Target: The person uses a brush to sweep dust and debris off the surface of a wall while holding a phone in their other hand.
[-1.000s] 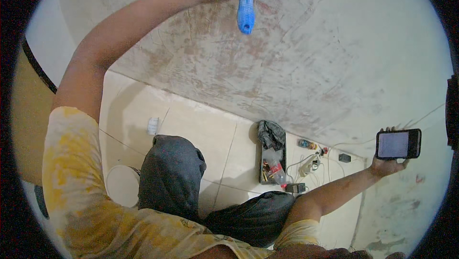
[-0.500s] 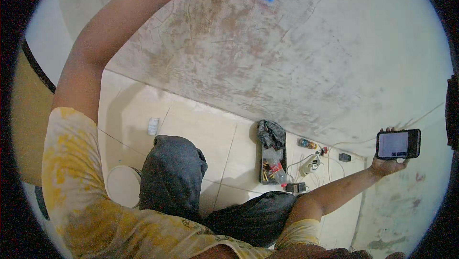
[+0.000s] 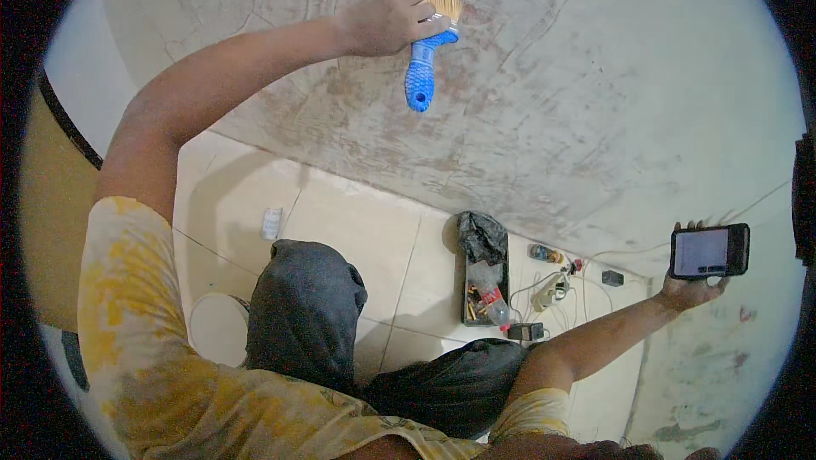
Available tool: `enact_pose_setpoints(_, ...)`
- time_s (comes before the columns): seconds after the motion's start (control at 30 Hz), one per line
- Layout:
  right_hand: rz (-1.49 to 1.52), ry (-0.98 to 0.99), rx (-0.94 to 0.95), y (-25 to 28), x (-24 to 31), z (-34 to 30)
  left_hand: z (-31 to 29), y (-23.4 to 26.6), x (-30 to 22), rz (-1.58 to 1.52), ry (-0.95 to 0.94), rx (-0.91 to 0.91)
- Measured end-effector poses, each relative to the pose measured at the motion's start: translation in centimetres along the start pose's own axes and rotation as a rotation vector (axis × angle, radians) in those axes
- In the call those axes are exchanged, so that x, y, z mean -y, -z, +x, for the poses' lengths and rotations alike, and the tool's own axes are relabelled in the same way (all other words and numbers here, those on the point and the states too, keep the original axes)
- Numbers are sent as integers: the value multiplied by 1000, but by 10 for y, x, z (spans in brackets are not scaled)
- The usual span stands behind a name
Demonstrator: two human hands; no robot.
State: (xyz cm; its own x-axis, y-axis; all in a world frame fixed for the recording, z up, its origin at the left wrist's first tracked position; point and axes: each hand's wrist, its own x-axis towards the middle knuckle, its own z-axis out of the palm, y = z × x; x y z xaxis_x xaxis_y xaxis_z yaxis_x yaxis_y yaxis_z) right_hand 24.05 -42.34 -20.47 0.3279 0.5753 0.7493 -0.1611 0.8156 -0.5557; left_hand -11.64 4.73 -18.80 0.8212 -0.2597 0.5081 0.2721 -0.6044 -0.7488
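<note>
My left hand [image 3: 382, 23] is closed around the neck of a paintbrush [image 3: 421, 78] with a blue textured handle and pale bristles. The handle points down, and the bristles are up against or close to the stained wall [image 3: 340, 112]; whether they touch cannot be told. Out to the right, my right hand [image 3: 693, 292] grips a smartphone [image 3: 710, 251] in a dark case, held sideways with its screen lit. The fingertips of that hand show above the phone's top edge.
By the wall's foot stands a black tray [image 3: 469, 299] holding a dark plastic bag [image 3: 483, 237] and a clear bottle [image 3: 491, 297]. Cables, a power strip [image 3: 548, 292] and a black adapter [image 3: 525, 333] lie beside it. A crumpled white packet [image 3: 271, 224] and white bucket [image 3: 217, 330] are left of my knees.
My left hand has come down the wall with the paintbrush, so its bristles and the gripping fingers now show. The right hand with the smartphone has barely moved.
</note>
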Motion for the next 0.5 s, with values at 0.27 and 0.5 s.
enact_pose_setpoints(0.27, -66, 50, -54, 15, 2, -5, 6, 7, 5, -5, 49, 29)
enact_pose_setpoints(0.5, -411, 187, -785, -43, -23, 13, 5, -6, 13, -13, 29, -27)
